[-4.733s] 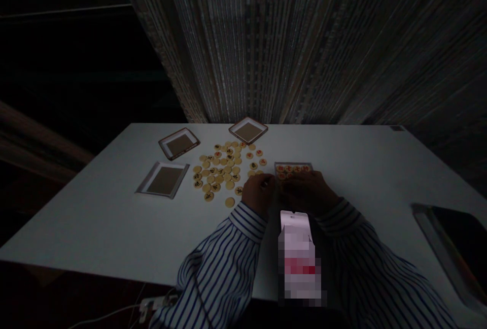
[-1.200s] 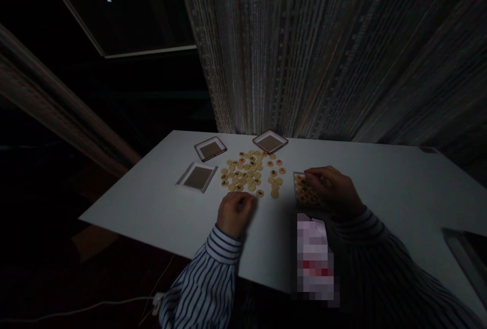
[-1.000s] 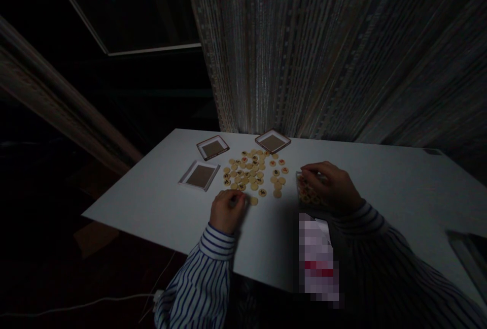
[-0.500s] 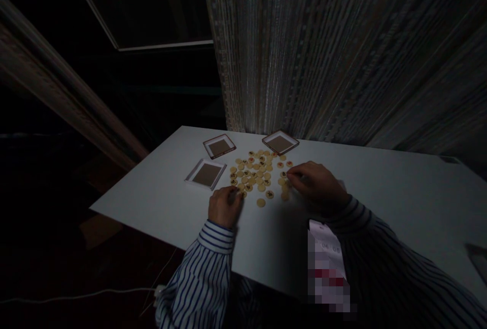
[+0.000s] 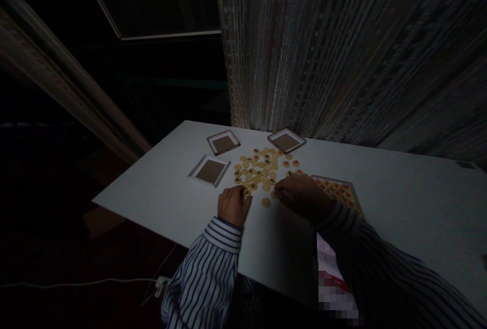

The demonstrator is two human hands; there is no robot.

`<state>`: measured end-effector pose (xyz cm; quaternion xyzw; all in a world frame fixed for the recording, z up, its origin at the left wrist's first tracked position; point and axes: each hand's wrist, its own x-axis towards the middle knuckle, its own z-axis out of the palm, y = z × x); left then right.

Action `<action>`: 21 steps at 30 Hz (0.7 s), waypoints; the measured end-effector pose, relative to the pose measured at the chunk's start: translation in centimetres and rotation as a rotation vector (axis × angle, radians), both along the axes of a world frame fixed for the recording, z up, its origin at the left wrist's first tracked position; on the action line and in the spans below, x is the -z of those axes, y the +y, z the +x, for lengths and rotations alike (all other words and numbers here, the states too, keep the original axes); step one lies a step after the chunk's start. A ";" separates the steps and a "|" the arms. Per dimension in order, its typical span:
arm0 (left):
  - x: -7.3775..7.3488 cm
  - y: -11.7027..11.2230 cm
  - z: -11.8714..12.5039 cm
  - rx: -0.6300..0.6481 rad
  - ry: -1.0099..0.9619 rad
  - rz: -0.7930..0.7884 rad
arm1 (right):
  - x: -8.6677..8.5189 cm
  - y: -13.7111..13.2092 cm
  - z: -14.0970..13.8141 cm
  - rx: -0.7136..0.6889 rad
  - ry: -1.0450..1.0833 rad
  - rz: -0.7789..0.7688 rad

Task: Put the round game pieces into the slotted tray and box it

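Observation:
Several round tan game discs [image 5: 262,169] with red or black marks lie scattered on a white table [image 5: 399,202]. My left hand [image 5: 233,205] rests at the near left edge of the pile, fingers curled over a disc [image 5: 247,193]. My right hand [image 5: 300,196] reaches into the pile's near right side, fingers bent on a disc. A shallow tray [image 5: 337,190] holding several red-marked discs sits just right of that hand. Both sleeves are striped.
Three shallow square trays stand around the pile: one [image 5: 209,171] at the left, one [image 5: 223,142] behind it, one [image 5: 286,140] at the back. A lit phone [image 5: 331,273] lies near the front edge. A curtain [image 5: 342,50] hangs behind the table. A cable [image 5: 76,284] runs on the floor.
My right hand left the tray of red-marked discs and moved left into the loose pile. My left hand shifted slightly forward to the pile's edge. The view swung left.

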<state>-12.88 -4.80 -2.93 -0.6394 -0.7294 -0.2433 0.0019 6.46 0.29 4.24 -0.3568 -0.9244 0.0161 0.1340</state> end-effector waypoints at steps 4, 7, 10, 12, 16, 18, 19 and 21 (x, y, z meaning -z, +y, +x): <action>-0.4 -0.1 0.2 -0.001 0.006 -0.031 | 0.4 0.0 -0.4 -0.033 -0.022 -0.009; -0.5 -0.1 0.3 -0.005 0.005 -0.040 | 0.4 0.0 -0.5 -0.032 -0.024 0.001; -0.4 -0.1 0.3 -0.008 -0.001 -0.033 | 0.3 -0.1 -0.5 -0.033 -0.020 -0.001; -0.3 -0.1 0.2 -0.007 -0.005 -0.018 | 0.3 0.0 -0.4 -0.035 -0.017 -0.008; -0.1 -0.2 0.1 0.005 -0.009 0.023 | 0.2 0.0 -0.1 -0.041 -0.015 -0.040; 0.0 -0.2 0.1 0.018 -0.012 0.054 | 0.2 0.0 0.1 -0.051 -0.003 -0.055; 0.1 -0.2 0.0 0.025 -0.013 0.073 | 0.2 -0.1 0.2 -0.052 0.005 -0.059; 0.3 -0.2 0.0 0.035 -0.015 0.123 | 0.0 -0.2 0.3 -0.036 0.016 -0.054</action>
